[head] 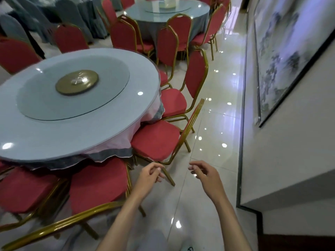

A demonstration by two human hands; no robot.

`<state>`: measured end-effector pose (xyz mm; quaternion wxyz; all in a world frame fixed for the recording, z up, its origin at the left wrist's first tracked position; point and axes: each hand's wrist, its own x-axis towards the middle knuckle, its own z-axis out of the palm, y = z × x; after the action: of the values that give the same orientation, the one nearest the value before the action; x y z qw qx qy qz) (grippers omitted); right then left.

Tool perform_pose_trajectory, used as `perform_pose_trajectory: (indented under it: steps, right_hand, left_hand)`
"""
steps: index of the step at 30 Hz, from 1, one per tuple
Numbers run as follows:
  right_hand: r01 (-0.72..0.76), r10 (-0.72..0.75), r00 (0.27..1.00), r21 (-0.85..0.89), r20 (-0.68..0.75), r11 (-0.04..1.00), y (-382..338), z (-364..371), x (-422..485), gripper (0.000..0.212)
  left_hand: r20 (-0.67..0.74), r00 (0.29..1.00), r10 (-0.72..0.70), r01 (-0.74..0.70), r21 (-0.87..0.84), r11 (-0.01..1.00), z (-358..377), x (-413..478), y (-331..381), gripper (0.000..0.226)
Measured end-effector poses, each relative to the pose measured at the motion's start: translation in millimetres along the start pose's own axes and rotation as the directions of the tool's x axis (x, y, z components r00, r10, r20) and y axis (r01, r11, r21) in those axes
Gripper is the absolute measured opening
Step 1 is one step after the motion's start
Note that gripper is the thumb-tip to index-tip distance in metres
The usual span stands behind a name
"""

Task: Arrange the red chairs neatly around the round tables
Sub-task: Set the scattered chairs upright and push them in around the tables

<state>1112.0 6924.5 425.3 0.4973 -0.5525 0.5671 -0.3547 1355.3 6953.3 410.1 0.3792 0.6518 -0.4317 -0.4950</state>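
Observation:
A round table (54, 134) with a grey-blue top and a glass turntable fills the left of the view. Red chairs with gold frames stand around it. One red chair (155, 140) sits tucked at the table's right side, its back tilted toward the aisle. Another red chair (97, 185) stands just below it, right in front of me. My left hand (150, 175) hovers over the floor near the first chair's front leg, fingers loosely curled, holding nothing. My right hand (204, 173) hangs beside it over the tiles, also loosely curled and empty.
A second round table (199, 13) with more red chairs stands at the back. A third red chair (174, 102) stands further along the near table. A white wall (290, 160) with a framed painting (282, 51) borders the glossy tiled aisle on the right.

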Motion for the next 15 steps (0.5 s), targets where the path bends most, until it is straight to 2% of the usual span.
perform_pose_trajectory:
  steps: [4, 10, 15]
  right_hand:
    - [-0.038, 0.038, 0.999, 0.012, -0.003, 0.999, 8.8, -17.0, 25.6, 0.018]
    - [-0.037, 0.037, 0.999, 0.006, 0.032, 0.999, -1.1, -24.9, 96.5, 0.019]
    - [0.012, 0.006, 0.991, -0.138, 0.131, 0.99, -20.7, -26.7, 178.1, 0.023]
  left_hand:
    - [0.01, 1.0, 0.014, -0.014, 0.0, 1.0, 17.9, 31.2, 17.9, 0.023]
    - [-0.049, 0.999, 0.007, -0.007, -0.007, 1.0, 22.9, 104.3, 43.9, 0.024]
    - [-0.131, 0.991, 0.012, -0.014, -0.019, 1.0, 24.8, 180.1, 74.0, 0.03]
